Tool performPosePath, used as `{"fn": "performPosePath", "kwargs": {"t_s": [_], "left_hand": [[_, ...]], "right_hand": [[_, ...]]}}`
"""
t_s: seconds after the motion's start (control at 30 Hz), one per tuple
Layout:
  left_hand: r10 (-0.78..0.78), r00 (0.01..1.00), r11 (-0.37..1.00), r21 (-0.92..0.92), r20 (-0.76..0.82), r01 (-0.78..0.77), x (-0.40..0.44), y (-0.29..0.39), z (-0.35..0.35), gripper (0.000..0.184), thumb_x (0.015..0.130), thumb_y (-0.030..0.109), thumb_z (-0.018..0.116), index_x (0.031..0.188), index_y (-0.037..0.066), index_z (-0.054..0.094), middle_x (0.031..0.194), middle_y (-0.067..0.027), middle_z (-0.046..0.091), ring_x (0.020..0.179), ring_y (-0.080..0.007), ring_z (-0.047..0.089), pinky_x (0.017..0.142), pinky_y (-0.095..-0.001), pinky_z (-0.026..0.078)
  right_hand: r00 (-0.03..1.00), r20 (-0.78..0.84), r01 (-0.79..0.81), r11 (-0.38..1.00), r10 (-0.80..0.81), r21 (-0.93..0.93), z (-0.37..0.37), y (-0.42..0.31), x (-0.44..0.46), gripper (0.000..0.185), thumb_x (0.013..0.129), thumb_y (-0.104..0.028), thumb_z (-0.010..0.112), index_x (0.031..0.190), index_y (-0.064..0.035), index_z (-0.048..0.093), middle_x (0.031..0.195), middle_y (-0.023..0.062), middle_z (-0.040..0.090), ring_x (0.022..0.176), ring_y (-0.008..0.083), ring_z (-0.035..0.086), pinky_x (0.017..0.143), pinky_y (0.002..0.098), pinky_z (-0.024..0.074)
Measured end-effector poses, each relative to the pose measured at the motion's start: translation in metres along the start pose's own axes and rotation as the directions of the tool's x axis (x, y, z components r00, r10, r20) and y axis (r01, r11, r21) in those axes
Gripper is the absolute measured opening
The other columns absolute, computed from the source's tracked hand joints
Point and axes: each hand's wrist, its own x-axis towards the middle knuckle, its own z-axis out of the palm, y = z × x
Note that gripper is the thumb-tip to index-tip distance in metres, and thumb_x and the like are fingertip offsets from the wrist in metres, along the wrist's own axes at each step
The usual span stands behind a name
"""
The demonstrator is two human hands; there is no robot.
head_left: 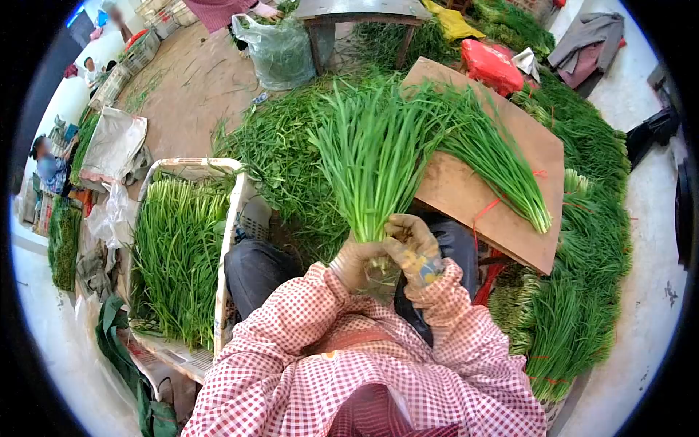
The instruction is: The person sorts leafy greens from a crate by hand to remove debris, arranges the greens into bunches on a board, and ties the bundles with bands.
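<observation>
A bunch of green chives (375,160) stands upright in front of my chest, its leaves fanning out at the top. My left hand (354,264), in a tan work glove, is wrapped around the pale stem ends. Against the right side of the stems is my right hand (413,249), also gloved, with a colourful patch near the wrist. Its fingers are curled together, and what they pinch is hidden. Another bunch of chives (502,160) lies on the brown board (448,186) to the right, with a red tie (486,207) beside it.
At my left stands a white-rimmed crate (220,255) full of chives. Loose greens (280,167) cover the floor ahead. Tied bunches (582,291) are stacked along the right. Farther off are a clear plastic bag (277,51), a small table (364,10), a red bag (491,67) and other people.
</observation>
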Motion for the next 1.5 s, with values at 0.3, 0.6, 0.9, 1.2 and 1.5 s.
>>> {"fn": "performPosePath", "kwargs": {"t_s": [0.3, 0.6, 0.9, 1.2, 1.5], "left_hand": [[0.032, 0.999, 0.997, 0.067, -0.025, -0.03, -0.039, 0.01, -0.032, 0.054, 0.065, 0.015, 0.07, 0.115, 0.001, 0.058, 0.091, -0.0084, 0.064, 0.074, -0.0197, 0.061, 0.064, -0.0306, 0.051], [0.234, 0.959, 0.916, 0.366, -0.158, -0.163, -0.095, 0.035, -0.045, 0.063, 0.062, 0.003, 0.067, 0.124, 0.005, 0.055, 0.103, -0.0019, 0.061, 0.088, -0.0137, 0.057, 0.075, -0.0288, 0.047], [0.311, 0.858, 0.827, 0.561, -0.408, -0.034, -0.095, 0.045, -0.063, 0.053, 0.067, -0.001, 0.064, 0.12, 0.002, 0.055, 0.111, -0.007, 0.06, 0.104, -0.0204, 0.056, 0.089, -0.031, 0.045], [0.446, 0.735, 0.792, 0.607, -0.51, -0.059, -0.098, -0.004, -0.101, 0.07, 0.065, 0.004, 0.072, 0.126, -0.001, 0.038, 0.102, -0.0093, 0.058, 0.092, -0.0227, 0.058, 0.079, -0.0326, 0.05], [0.673, 0.661, 0.326, 0.935, -0.331, 0.136, -0.167, 0.03, -0.107, 0.068, 0.078, 0.015, 0.062, 0.136, 0.003, 0.029, 0.122, -0.0103, 0.059, 0.121, -0.0249, 0.05, 0.106, -0.0347, 0.033]], "right_hand": [[0.97, 0.22, -0.078, 0.991, 0.1, -0.105, 0.023, -0.006, 0.011, 0.08, 0.074, -0.034, 0.081, 0.136, -0.0037, 0.04, 0.121, 0.0123, 0.059, 0.112, 0.0247, 0.056, 0.095, 0.0394, 0.046], [0.801, 0.597, -0.289, 0.847, -0.04, 0.445, 0.094, 0.04, 0.027, 0.073, 0.07, -0.029, 0.085, 0.131, -0.0086, 0.05, 0.12, 0.0062, 0.061, 0.11, 0.0218, 0.058, 0.094, 0.0407, 0.0472], [0.674, 0.496, -0.573, 0.811, 0.547, -0.117, 0.12, 0.043, 0.051, 0.075, 0.075, -0.036, 0.08, 0.131, 0.0009, 0.046, 0.125, 0.0166, 0.058, 0.114, 0.0248, 0.057, 0.093, 0.0379, 0.0497], [0.754, 0.475, -0.514, 0.858, 0.453, -0.004, 0.113, 0.054, 0.006, 0.074, 0.087, -0.05, 0.061, 0.136, 0.0019, 0.043, 0.133, 0.0189, 0.051, 0.118, 0.0286, 0.053, 0.099, 0.0364, 0.0425], [0.487, 0.721, -0.234, 0.869, 0.493, -0.437, 0.129, 0.027, 0.01, 0.058, 0.089, -0.046, 0.06, 0.126, -0.0011, 0.054, 0.123, 0.0157, 0.057, 0.117, 0.0251, 0.053, 0.101, 0.0348, 0.0395]]}}
